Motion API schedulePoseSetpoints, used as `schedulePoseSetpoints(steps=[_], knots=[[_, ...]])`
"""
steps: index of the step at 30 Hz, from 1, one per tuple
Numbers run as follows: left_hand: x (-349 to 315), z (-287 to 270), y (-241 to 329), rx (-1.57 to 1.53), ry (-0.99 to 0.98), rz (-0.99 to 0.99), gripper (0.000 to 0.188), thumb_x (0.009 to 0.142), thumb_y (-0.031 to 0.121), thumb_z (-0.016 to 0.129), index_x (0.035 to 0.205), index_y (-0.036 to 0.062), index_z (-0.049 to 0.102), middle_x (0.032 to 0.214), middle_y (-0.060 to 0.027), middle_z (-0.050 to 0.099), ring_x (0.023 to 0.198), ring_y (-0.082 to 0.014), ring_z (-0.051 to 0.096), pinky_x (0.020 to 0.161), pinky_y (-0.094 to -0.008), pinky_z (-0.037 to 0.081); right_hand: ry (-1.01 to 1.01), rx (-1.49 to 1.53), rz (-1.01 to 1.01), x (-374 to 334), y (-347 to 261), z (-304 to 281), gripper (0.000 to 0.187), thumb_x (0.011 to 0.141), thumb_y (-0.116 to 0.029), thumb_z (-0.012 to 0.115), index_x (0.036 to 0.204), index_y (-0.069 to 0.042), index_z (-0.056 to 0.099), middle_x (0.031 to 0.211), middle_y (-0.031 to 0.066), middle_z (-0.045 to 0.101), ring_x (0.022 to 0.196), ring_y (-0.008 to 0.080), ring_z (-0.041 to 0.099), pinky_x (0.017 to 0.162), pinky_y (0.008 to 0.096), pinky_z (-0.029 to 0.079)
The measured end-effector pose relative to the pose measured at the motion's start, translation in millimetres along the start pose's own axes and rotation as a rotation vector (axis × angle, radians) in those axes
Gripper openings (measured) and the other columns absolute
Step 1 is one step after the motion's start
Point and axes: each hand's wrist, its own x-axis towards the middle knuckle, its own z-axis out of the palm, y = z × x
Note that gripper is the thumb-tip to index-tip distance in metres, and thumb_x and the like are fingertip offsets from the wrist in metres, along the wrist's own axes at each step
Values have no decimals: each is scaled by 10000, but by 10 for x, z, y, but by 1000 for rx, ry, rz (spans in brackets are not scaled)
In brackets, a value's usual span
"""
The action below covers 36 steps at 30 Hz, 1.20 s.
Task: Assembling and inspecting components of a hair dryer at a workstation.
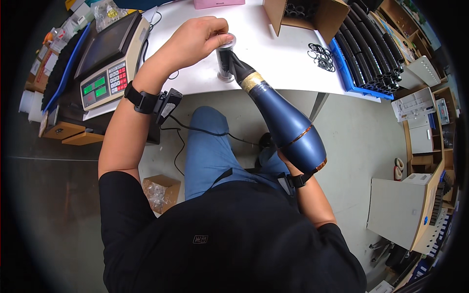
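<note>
My left hand (207, 35) reaches over the near part of the white table, its thumb and bent fingers closed on the round pale top of a short upright cylinder (225, 74). The cylinder has a dark middle and a pale flanged base near the table's edge. A dark blue hair dryer (288, 119) points up and left, its flat black nozzle right at the cylinder's side; whether they touch I cannot tell. Yellowish tape wraps the dryer's neck. My right hand (289, 165) is beneath the dryer and holds it up; the body hides the handle and most of my fingers.
At the left stands a weighing scale (105, 73) with cables beside it. Black rings (321, 57) lie on the table's right, near an open cardboard box (305, 22) and a blue tray (349, 73) of black tubes. A small box (161, 193) sits on the floor.
</note>
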Motion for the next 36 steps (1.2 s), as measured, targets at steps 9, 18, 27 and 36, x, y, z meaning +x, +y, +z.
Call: schedulePoseSetpoints(steps=[9, 18, 27, 36], knots=[[9, -30, 32, -22, -27, -74, 319, 993, 319, 697, 929, 7, 678, 726, -129, 649, 672, -256, 615, 655, -379, 492, 8, -45, -78, -125, 88, 23, 548, 986, -117, 687, 1489, -27, 488, 1484, 144, 572, 1371, 244, 554, 1151, 361, 442], [38, -49, -9, -64, -74, -44, 281, 1008, 268, 695, 939, -2, 660, 704, -68, 575, 659, -163, 520, 627, -337, 436, 35, -94, -120, -69, 91, -14, 551, 1004, -123, 667, 1507, -23, 464, 1508, 146, 552, 1385, 234, 542, 1160, 359, 437], [80, -16, 33, 115, -24, 53, 330, 1015, 309, 662, 889, 4, 640, 702, -167, 572, 641, -296, 557, 629, -400, 448, 74, 23, -67, -76, 119, -20, 541, 1022, -127, 645, 1515, -20, 451, 1516, 147, 545, 1381, 228, 545, 1162, 359, 442], [120, 50, 25, 173, 28, 46, 402, 1005, 389, 653, 821, 32, 669, 693, -154, 654, 662, -358, 636, 643, -447, 500, 64, 163, 7, -99, 78, 37, 537, 1028, -136, 641, 1515, -17, 449, 1513, 149, 547, 1381, 230, 547, 1161, 359, 444]])
